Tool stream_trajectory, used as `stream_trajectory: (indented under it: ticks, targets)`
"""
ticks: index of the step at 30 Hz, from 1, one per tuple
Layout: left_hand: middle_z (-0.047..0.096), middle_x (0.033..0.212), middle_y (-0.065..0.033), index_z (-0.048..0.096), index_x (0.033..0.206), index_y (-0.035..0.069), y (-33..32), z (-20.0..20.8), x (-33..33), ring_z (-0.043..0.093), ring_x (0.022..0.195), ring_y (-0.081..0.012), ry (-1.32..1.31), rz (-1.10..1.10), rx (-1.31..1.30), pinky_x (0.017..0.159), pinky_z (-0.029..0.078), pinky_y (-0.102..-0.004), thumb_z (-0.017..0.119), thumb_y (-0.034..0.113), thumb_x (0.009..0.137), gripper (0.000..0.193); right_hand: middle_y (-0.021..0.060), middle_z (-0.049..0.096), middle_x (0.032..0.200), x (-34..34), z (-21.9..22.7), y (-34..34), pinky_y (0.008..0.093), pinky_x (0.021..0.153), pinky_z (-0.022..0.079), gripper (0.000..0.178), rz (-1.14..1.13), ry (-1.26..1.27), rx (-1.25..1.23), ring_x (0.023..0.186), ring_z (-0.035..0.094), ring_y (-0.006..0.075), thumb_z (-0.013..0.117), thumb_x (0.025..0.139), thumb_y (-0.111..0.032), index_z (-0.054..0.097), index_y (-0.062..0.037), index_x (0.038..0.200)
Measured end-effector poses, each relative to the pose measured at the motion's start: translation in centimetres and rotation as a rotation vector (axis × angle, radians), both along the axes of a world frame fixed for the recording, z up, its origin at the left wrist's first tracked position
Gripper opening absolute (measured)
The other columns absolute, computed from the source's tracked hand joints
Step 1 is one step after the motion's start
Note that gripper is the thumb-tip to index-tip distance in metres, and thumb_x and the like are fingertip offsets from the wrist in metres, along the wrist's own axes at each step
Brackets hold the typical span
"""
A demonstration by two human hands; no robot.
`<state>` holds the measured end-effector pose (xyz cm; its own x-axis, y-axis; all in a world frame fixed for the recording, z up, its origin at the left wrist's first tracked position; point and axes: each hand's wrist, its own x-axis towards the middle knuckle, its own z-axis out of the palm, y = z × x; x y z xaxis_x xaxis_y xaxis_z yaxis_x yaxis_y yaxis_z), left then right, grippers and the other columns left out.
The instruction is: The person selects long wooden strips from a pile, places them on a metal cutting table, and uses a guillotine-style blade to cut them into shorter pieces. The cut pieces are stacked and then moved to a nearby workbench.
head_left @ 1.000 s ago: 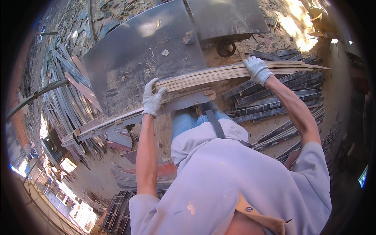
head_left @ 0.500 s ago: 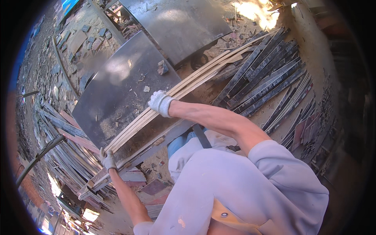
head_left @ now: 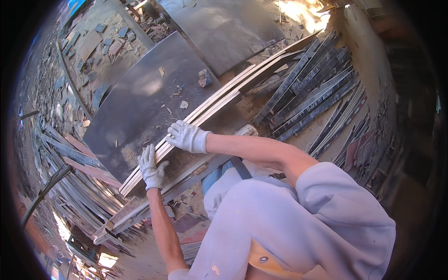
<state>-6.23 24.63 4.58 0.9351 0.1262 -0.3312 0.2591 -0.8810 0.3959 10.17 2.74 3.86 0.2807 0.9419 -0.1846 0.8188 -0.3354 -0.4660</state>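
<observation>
A bundle of long, pale wooden strips (head_left: 215,106) runs diagonally across a dark sheet-topped work table (head_left: 135,109), with gaps between some strips. My right hand (head_left: 189,137), in a whitish knit glove, curls its fingers over the strips near their middle. Closer to their lower-left end, my left hand (head_left: 152,169), gloved the same way, lies against them with fingers stretched and thumb apart. The undersides of the strips and my right thumb are hidden.
A wooden rail (head_left: 204,169) follows the table's near edge in front of my body. A small dark block (head_left: 204,78) and chips lie on the table. Dark-edged boards (head_left: 310,95) are piled at right, thin slats (head_left: 77,179) at left. Another dark panel (head_left: 221,32) stands beyond.
My left hand has left the strips' lower-left end and come up beside my right hand, its fingers now extended. My right hand sits slightly lower, and the strips have spread into separate groups.
</observation>
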Motion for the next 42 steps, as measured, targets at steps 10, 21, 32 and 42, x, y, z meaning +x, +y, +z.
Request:
stream_trajectory:
  ticks: [10,21,32,42]
  targets:
    - [0.051,0.159,-0.0158,0.049,0.156,0.013,2.9,1.4,3.5,0.049,0.144,-0.0388,0.087,0.093,-0.169,0.125,0.032,-0.0502,0.091,0.034,0.075,0.094,0.0179,0.063,0.133,5.0,-0.6,-2.7,0.0538,0.121,0.036,0.057,-0.012,-0.189,0.107,0.126,0.060,0.0355,0.065,0.087,-0.015,0.057,-0.0021,0.141]
    - [0.066,0.129,-0.0158,0.055,0.145,0.009,8.2,0.9,16.6,0.061,0.122,-0.0363,-0.152,-0.026,0.147,0.114,0.043,-0.0484,0.095,0.025,0.065,0.091,0.0145,0.062,0.129,19.1,-1.3,3.6,0.0509,0.116,0.034,0.076,-0.069,-0.310,0.107,0.125,0.057,0.0316,0.083,0.079,-0.039,0.055,-0.0081,0.143]
    - [0.062,0.142,-0.0171,0.056,0.147,0.010,14.3,-4.0,27.1,0.056,0.134,-0.0356,-0.090,0.027,0.099,0.116,0.043,-0.0448,0.098,0.023,0.059,0.098,0.0178,0.054,0.148,28.5,-7.9,9.1,0.0508,0.126,0.026,0.086,-0.155,-0.175,0.191,0.145,0.044,0.0375,0.081,0.080,-0.051,0.054,-0.0081,0.149]
    - [0.070,0.124,-0.0151,0.064,0.138,0.007,15.0,-1.9,30.2,0.066,0.117,-0.0340,0.018,0.070,0.064,0.104,0.053,-0.0423,0.097,0.027,0.056,0.090,0.0176,0.062,0.133,31.1,-6.0,10.7,0.0463,0.114,0.039,0.082,-0.178,-0.040,0.079,0.128,0.054,0.0359,0.083,0.079,-0.050,0.058,-0.0093,0.146]
